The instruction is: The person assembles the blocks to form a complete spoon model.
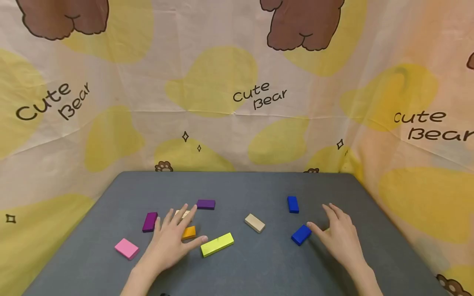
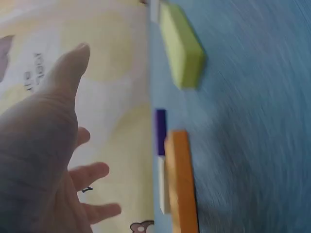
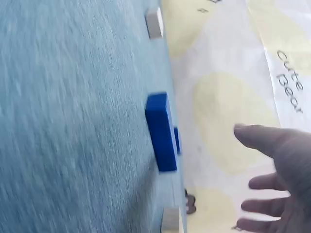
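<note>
In the head view my left hand (image 1: pixel 170 242) hovers over the table with fingers spread, holding nothing. Beneath its fingers lie an orange block (image 1: pixel 189 233) and a partly covered cream block (image 1: pixel 183 214). Just right of the thumb is a long lime-green block (image 1: pixel 217 245), also seen as a blurred lime-green block (image 2: pixel 182 46) in the left wrist view. My right hand (image 1: pixel 342 238), its fingers apart and gripping nothing, is above the table beside a blue block (image 1: pixel 301 234). A pale block (image 3: pixel 171 221), mostly hidden behind that hand in the head view, shows in the right wrist view.
Further blocks lie flat on the grey table (image 1: pixel 259 271): pink (image 1: pixel 127 248), magenta-purple (image 1: pixel 149 222), dark purple (image 1: pixel 205 204), cream (image 1: pixel 254 223) and a second blue block (image 1: pixel 293 204). A printed cloth (image 1: pixel 222 135) hangs behind the table and along its sides.
</note>
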`<state>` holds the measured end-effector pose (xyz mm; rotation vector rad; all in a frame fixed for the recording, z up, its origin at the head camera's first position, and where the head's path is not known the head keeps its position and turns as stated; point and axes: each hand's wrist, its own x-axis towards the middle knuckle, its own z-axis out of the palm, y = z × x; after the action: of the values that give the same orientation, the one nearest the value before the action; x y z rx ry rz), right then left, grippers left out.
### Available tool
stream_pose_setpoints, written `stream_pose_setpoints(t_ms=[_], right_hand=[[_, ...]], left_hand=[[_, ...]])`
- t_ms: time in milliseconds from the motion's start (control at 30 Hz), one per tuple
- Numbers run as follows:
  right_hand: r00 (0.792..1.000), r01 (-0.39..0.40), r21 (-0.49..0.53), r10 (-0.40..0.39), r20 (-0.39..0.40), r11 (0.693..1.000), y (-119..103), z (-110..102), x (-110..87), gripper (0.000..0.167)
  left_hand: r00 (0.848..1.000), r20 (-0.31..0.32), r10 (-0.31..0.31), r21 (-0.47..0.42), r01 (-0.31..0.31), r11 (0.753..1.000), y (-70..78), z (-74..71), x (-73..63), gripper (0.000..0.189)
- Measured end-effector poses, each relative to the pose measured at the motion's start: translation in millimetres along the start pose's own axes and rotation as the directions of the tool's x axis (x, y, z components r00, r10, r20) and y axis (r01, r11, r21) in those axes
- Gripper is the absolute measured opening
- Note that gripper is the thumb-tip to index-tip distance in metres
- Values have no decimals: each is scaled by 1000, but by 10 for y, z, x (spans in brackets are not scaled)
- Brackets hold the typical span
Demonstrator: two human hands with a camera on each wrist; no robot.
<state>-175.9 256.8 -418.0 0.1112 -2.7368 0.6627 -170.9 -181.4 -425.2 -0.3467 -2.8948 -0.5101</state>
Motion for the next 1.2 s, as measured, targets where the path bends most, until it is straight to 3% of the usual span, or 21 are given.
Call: stream_pose_setpoints(t_ms=[100,200,267,400,433,500,600,733,900,1100,1200], right_hand=[[999,-8,155,14,-38,988,-129,41,9,68],[996,-83,353,87,6,932,-283,128,24,61],[987,-162,506,144,74,847,-401,219,42,57],[950,-311,732,218,224,606,-636,465,109,51],[943,-332,755,215,254,566,-688,531,125,51],[930,-366,772,211,300,519,-770,654,157,50],[915,-402,760,204,347,511,-840,803,198,50],[912,-410,736,219,348,539,-861,921,244,52],[915,-403,719,217,341,567,-873,1011,243,55],[933,-357,674,220,284,646,-924,1088,197,53],[939,-343,664,226,259,664,-935,1109,189,50]], left_hand=[[999,-42,26,-143,-32,989,91,19,-40,93],[995,-92,26,-296,-53,954,190,53,-63,90],[994,-112,6,-383,-49,923,247,92,-62,86],[996,-83,-42,-504,-6,864,304,192,-66,77],[997,-63,-48,-520,8,854,304,218,-68,74],[998,-14,-60,-553,43,832,294,267,-79,71],[997,49,-67,-590,83,803,264,330,-93,69],[993,93,-66,-610,109,785,235,390,-108,67],[993,91,-80,-593,119,796,235,411,-99,62],[989,105,-101,-578,144,804,216,430,-95,57],[989,117,-93,-576,144,805,209,440,-96,53]])
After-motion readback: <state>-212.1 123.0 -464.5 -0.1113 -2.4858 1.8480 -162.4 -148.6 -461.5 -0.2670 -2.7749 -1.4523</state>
